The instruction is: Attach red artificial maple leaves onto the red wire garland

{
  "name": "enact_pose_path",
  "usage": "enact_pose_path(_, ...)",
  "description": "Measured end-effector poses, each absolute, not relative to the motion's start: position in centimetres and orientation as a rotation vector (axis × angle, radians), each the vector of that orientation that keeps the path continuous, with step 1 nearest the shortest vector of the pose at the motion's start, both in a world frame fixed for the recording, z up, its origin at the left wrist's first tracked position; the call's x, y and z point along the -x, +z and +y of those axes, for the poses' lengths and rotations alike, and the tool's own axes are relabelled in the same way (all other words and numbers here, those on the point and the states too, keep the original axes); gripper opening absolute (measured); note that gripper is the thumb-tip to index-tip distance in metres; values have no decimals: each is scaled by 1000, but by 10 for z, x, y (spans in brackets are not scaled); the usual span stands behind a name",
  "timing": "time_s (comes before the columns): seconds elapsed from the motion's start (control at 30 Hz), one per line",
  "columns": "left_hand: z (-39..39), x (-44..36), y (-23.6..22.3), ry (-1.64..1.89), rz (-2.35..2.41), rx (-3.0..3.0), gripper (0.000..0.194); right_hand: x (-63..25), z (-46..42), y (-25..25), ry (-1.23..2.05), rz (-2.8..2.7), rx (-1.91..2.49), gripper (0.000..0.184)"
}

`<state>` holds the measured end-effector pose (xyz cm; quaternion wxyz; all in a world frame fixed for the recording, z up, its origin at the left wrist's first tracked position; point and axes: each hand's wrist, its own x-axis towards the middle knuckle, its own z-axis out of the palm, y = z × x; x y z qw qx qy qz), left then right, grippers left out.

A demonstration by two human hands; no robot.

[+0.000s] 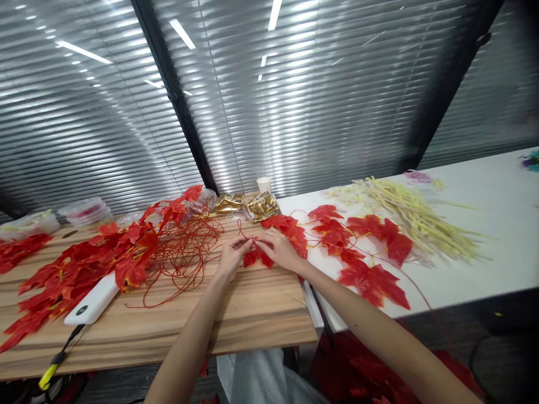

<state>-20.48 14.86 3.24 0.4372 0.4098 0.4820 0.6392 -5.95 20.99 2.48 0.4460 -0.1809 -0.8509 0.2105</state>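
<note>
Leftmost, at nine o'clock: heaped red leaves, on wood-grain table. Between eight and nine: white power bank, cable attached. At nine, closer in: cord tangle. At dial centre: left hand, fingertips pinching thin red cord; small red leaf, just below the fingertips; right hand, likewise pinching thin red cord. At three: loose red leaves, on white table. Between two and three, farther out: yellow strips.

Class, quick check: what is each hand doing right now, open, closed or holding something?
Left hand: closed, fingertips pinching red cord.
Right hand: closed, fingertips pinching red cord beside the left's.
</note>
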Motion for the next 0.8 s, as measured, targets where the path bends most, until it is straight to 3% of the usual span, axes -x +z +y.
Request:
enact_pose_path(0.4,150,205,32,1627,1224,-961,24,65,216,20,1210,-1745,552,17)
enact_pose_path(0.67,145,198,37,1421,1215,-1018,22,67,218,19,1321,-1515,606,18)
enact_pose_path(0.8,145,205,40,1505,1068,-884,22,68,222,15,1313,-1545,598,18)
